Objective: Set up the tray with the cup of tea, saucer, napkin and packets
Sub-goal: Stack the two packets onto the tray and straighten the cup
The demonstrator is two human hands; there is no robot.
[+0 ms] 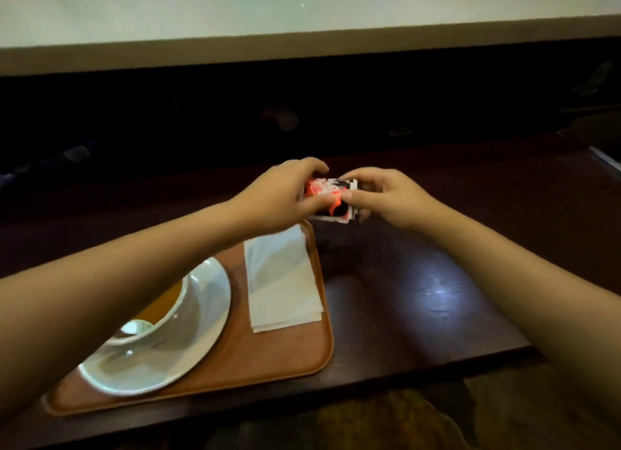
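Fingers: both my hands are closed on a small stack of packets (331, 197), held in the air between them; my left hand (285, 194) pinches the left end, thumb in front and fingers curled over the top, and my right hand (386, 197) pinches the right end the same way.
Packets: red and white print with dark patches, edges fanned a little at the right; I cannot tell how many there are.
Near me, below my left forearm: a white saucer (188, 348) sits on the near left part of the tray, and the white cup of tea (161, 311) stands on it, brown tea showing, partly hidden by my arm.
Under and to the right of my left wrist: a folded white napkin (282, 281) lies flat on the right side of the tray, long edge running away from me, just beside the saucer.
Tray: the orange-brown tray (322, 359) rests on the dark wooden table (420, 298); its far right corner is just below the packets.
Beyond my fingers: dark table, then a dark gap, then a pale ledge (302, 22) across the top.
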